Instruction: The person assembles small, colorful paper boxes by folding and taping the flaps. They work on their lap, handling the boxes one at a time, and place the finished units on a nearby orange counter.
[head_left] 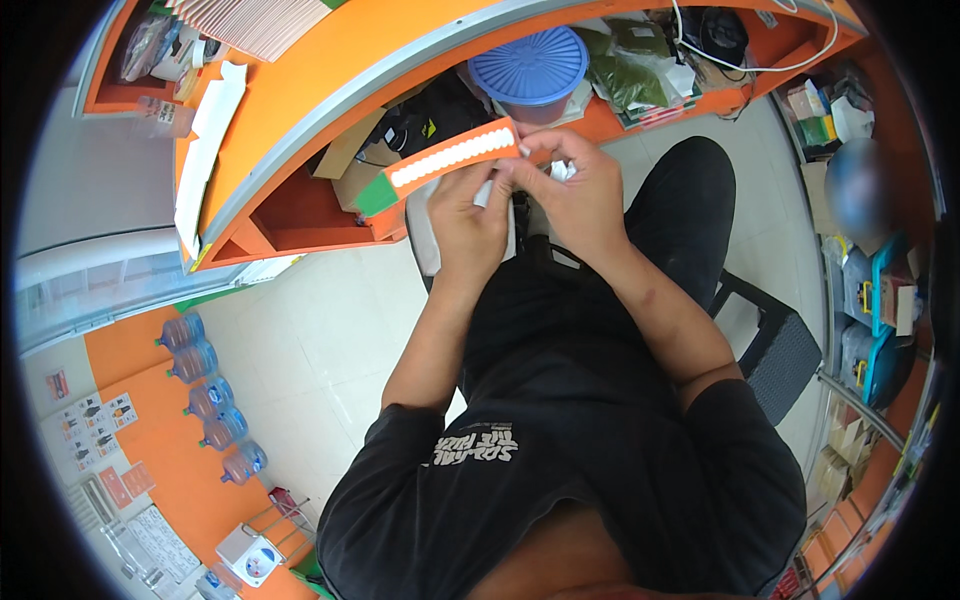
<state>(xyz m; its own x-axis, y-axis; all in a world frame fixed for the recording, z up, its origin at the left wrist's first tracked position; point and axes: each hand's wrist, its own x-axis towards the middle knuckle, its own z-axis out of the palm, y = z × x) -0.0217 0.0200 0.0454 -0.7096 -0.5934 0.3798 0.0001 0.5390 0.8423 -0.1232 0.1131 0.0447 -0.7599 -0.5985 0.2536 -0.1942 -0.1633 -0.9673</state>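
Observation:
In front of my lap I hold a long, narrow orange strip [408, 188] of paper or card, with a bold white pattern along its face and a green end on the left. My left hand [468, 215] grips it from below, its fingertips hidden behind the strip. My right hand [575, 190] is closed at the right end, thumb and index finger pinching there. A small piece of crumpled white paper [563, 170] shows by the right fingers. Whether it belongs to the strip, I cannot tell.
A curved orange counter [380, 40] stands ahead, its lower shelf holding a blue-lidded tub [528, 65] and packages. Folded cards [250, 25] are stacked on top. A black stool [770, 345] is at my right, and several water jugs [210, 400] stand along the left wall.

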